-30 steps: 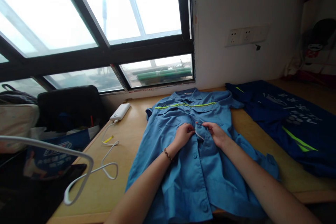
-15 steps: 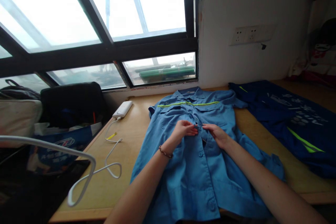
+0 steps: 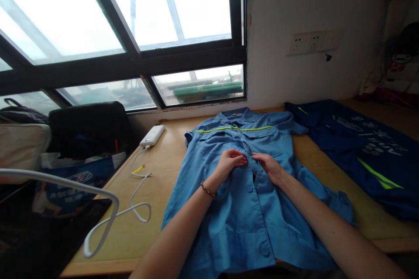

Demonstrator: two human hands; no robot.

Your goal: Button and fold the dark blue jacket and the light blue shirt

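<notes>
A blue work shirt [image 3: 225,209] with a yellow-green chest stripe lies front up on the wooden table, collar toward the window. My left hand [image 3: 231,160], with a braided bracelet on the wrist, pinches the button edge at mid-front. Close beside it, my right hand [image 3: 267,166] grips the other front edge between thumb and fingers. Just below the hands the two edges gape slightly. Farther down, a button [image 3: 250,188] and a larger one [image 3: 264,249] near the hem show on the placket. The spot between my fingertips is too small to make out.
A dark blue garment [image 3: 340,135] with white print lies to the right on the table [image 3: 170,152]. On the left, a white power bank [image 3: 152,135] trails a white cable [image 3: 144,204] over the table edge. A black chair [image 3: 91,126] and bags stand beyond that edge.
Both hands stay at the same place on the shirt front. My fingertips have drawn slightly closer together, and the view has shifted a little.
</notes>
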